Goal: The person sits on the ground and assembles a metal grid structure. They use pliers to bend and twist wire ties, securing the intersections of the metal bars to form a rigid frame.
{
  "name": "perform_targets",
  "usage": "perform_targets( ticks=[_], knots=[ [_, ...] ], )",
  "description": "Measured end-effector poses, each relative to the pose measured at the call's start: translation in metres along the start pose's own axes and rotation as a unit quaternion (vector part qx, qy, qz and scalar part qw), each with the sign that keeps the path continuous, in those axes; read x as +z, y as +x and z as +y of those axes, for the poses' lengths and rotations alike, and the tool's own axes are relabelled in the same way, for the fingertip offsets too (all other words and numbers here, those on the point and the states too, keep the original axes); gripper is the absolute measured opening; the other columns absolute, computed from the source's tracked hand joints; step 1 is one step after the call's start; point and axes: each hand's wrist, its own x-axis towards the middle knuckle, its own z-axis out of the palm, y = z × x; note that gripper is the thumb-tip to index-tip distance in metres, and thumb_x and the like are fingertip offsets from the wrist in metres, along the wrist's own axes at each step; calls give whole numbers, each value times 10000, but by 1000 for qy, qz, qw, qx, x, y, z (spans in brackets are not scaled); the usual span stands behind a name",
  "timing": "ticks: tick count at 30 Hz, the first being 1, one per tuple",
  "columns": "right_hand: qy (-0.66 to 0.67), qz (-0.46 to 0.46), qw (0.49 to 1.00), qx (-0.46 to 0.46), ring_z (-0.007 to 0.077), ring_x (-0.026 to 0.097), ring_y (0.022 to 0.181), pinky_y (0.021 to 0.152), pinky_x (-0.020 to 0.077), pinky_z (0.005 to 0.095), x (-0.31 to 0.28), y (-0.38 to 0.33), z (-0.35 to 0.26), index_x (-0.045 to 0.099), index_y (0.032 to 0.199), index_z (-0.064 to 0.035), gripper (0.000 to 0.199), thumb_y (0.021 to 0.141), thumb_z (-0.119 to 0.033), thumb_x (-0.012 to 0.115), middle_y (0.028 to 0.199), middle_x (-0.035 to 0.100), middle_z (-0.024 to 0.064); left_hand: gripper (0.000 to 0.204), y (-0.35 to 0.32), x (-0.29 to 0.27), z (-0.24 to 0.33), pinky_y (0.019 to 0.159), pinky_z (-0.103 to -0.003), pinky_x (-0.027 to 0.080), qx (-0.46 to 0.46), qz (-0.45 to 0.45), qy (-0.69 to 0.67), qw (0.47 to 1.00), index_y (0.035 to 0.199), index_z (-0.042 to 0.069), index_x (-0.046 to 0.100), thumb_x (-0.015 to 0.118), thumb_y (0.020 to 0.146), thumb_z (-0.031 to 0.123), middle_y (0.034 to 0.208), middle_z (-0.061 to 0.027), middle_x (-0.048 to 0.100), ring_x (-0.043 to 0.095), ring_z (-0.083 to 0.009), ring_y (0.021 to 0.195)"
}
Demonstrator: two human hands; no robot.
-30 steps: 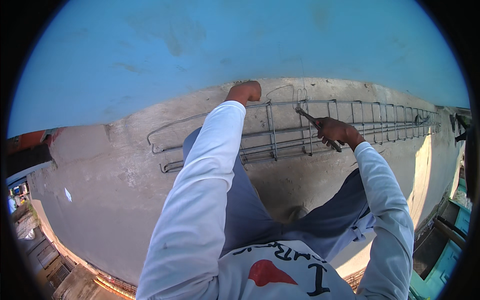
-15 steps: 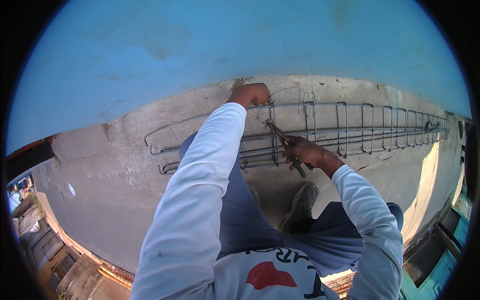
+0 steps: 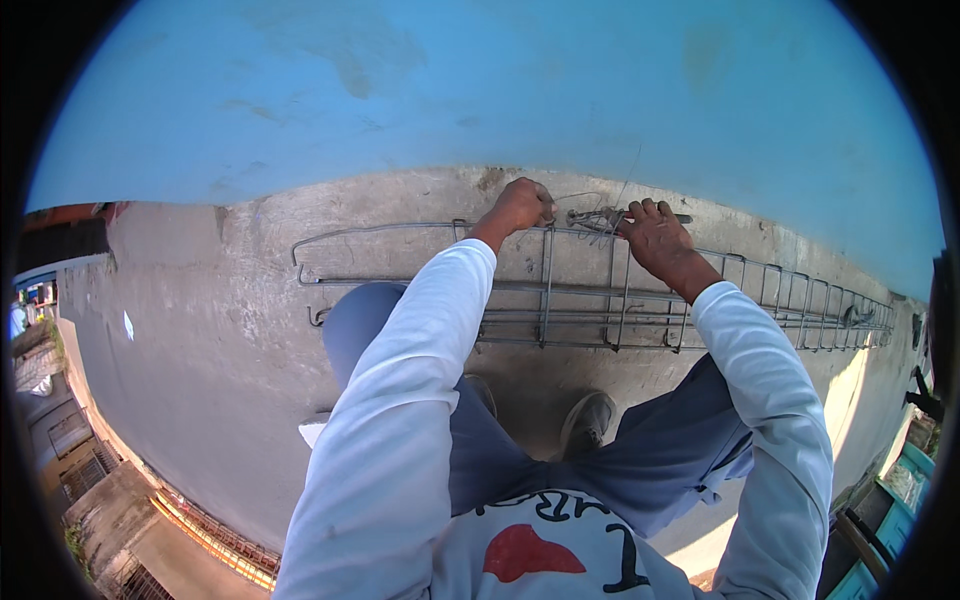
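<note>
A long cage of steel rebar (image 3: 620,292), made of straight bars with square stirrups, lies across the concrete in front of me. My left hand (image 3: 522,203) is closed at its far top bar, beside a stirrup, with a thin wire (image 3: 578,196) running out from the fingers. To the right of it, my right hand (image 3: 655,232) grips dark metal pincers (image 3: 594,215) held sideways over the same bar. The jaws point toward my left hand, and a handle end sticks out past my right fingers. Loose wire loops around the bar near the jaws.
A blue wall (image 3: 480,90) rises along the far side of the grey concrete slab (image 3: 220,350). My knees and shoes (image 3: 588,420) are close to the cage's near side. Beyond the slab's left edge, a lower area shows more rebar (image 3: 215,535).
My right hand has moved up and away from me with the pincers, from the middle of the cage to its far top bar. My left hand stays near the same stirrup. The cage looks tilted differently.
</note>
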Motion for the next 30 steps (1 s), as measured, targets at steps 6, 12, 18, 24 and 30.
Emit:
perform_targets(
  ticks=[6, 12, 18, 24, 30],
  knots=[
    [-196, 32, 978, -72, 293, 471, 1308, 1147, 330, 471, -7, 31, 5, 371, 1539, -264, 514, 1036, -238, 472, 1357, 544, 106, 232, -14, 9, -14, 637, -331, 515, 53, 92, -53, 993, 865, -6, 725, 803, 833, 210, 748, -108, 716, 660, -160, 654],
    [-246, 28, 964, -100, 295, 461, 1333, 1150, 330, 469, -29, 43, 0, 313, 1566, -330, 567, 1033, -226, 478, 1407, 519, 105, 234, -9, 9, -25, 637, -344, 506, 71, 104, -84, 988, 853, 8, 737, 831, 795, 215, 732, -113, 711, 639, -171, 640],
    [-209, -108, 970, -69, 269, 617, 1146, 948, 496, 448, -71, 49, -21, 526, 1420, -220, 426, 996, -180, 543, 1222, 649, 107, 338, -18, 7, -21, 799, -389, 518, 55, 161, -168, 971, 1077, 8, 682, 780, 762, 81, 986, -165, 695, 659, -263, 920],
    [51, -298, 953, 29, 240, 712, 763, 643, 574, 434, -82, 86, -17, 669, 1115, -18, 216, 966, -147, 580, 829, 705, 122, 763, -69, 101, 10, 1160, -439, 306, 152, 372, 28, 915, 1428, 48, 419, 751, 740, 38, 1405, -158, 469, 421, -337, 1345],
    [192, -478, 847, 130, 253, 707, 703, 628, 590, 401, -107, 108, -16, 631, 1087, 50, 273, 998, -201, 571, 862, 704, 107, 878, -45, 106, 43, 1222, -484, 212, 163, 339, 44, 926, 1494, 85, 333, 809, 758, 139, 1518, -158, 345, 336, -329, 1418]
  ],
)
